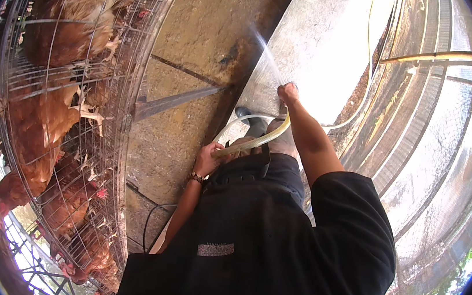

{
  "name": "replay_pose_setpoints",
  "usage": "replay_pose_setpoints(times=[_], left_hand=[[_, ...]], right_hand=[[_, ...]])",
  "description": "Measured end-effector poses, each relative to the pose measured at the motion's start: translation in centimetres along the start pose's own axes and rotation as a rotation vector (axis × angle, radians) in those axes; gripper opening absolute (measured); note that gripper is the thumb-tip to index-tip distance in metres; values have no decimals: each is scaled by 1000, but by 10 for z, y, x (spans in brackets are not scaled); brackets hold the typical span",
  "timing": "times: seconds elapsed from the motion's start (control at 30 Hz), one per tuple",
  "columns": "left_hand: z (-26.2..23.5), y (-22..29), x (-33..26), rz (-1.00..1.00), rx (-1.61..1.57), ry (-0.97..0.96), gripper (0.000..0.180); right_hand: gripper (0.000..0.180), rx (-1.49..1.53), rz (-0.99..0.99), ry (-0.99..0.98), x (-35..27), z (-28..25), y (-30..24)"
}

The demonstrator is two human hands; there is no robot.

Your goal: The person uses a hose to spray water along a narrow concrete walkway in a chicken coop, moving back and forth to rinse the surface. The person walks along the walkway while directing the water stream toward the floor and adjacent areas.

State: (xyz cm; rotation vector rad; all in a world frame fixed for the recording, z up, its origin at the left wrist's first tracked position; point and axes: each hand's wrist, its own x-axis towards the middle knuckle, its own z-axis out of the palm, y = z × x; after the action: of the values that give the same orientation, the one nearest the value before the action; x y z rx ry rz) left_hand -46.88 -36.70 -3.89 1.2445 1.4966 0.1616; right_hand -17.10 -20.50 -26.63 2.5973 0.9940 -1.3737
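Note:
My right hand is closed around the end of a pale, translucent hose, out in front of me. From that end a jet of water sprays forward and to the left, over the edge between the walkway and the dirty floor strip. Lower down and to the left, my left hand grips a looped stretch of the same hose near my waist. Its wrist wears a dark bracelet. The hose curves between both hands, and another part trails off to the right.
Wire cages with several brown hens line my left side. A metal brace crosses the wet, stained floor strip. I stand in dark boots on a pale concrete walkway. Wooden slats and mesh panels run along the right.

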Motion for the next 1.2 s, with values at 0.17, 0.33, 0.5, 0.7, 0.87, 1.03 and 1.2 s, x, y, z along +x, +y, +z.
replay_pose_setpoints(times=[0.17,0.33,0.5,0.7,0.87,1.03,1.2], left_hand=[[22,26,16,-10,-107,13,38],[45,58,38,-22,-172,18,37],[65,108,62,-28,-73,32,33],[83,171,105,101,-43,-46,34],[119,234,159,-87,-361,-357,34],[139,326,189,286,-24,-361,36],[22,442,149,774,-17,262,44]], right_hand=[[26,5,-101,32,23,-35,-2],[26,13,-148,-1,39,-84,-11],[27,12,-266,139,66,-122,-6],[17,905,-137,-480,99,-223,-33],[39,845,-377,-617,104,-326,-53],[29,377,-371,-167,131,-400,-76],[28,213,-351,-201,145,-435,-73]])
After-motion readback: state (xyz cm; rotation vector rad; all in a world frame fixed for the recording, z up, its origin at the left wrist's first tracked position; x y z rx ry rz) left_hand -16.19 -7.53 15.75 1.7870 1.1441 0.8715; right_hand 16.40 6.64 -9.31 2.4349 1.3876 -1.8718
